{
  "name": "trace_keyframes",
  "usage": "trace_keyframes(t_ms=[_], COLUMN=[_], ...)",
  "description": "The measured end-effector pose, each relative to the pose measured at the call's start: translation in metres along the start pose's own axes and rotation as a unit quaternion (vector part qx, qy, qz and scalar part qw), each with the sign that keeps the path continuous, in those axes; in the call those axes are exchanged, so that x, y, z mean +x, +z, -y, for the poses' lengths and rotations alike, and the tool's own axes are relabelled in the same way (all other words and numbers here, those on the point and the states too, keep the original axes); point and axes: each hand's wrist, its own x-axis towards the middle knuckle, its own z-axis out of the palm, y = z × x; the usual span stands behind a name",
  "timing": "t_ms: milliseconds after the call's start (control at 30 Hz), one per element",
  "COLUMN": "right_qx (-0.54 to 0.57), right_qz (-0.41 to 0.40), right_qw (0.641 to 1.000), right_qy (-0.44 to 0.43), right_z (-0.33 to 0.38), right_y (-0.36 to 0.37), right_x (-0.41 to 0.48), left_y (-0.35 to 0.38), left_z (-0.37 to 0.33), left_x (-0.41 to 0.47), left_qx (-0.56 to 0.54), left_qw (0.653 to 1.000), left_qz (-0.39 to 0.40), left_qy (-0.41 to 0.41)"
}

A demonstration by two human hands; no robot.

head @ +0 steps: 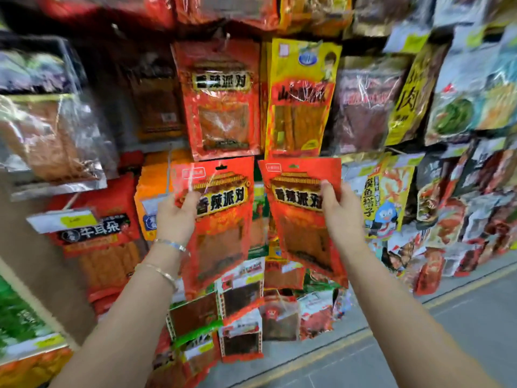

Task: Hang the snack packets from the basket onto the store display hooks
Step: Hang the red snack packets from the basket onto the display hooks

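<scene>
Crowded display wall (419,113) of hanging packets fills the frame. At centre, left hand (174,217) pinches one red snack packet (221,228); right hand (340,214) pinches another red packet (302,219).

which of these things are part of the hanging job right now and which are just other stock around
In the job:
left hand holding a red packet
right hand holding a second red packet
matching red packet already hung

Just around:
yellow packet
penguin packet
silver bag
floor
</scene>
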Motion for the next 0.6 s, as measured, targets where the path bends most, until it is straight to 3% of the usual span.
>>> trace_keyframes(t_ms=[367,600], right_qx=[0.155,0.238], right_qz=[0.042,0.08], right_qw=[0.976,0.958], right_qy=[-0.15,-0.137], right_z=[0.086,0.123], right_y=[0.035,0.075], right_x=[0.113,0.149], left_y=[-0.03,-0.052], left_z=[-0.057,-0.073], left_x=[0.04,0.048], left_qx=[-0.013,-0.035], left_qw=[0.977,0.974], left_qz=[-0.191,-0.194], left_qy=[0.09,0.114])
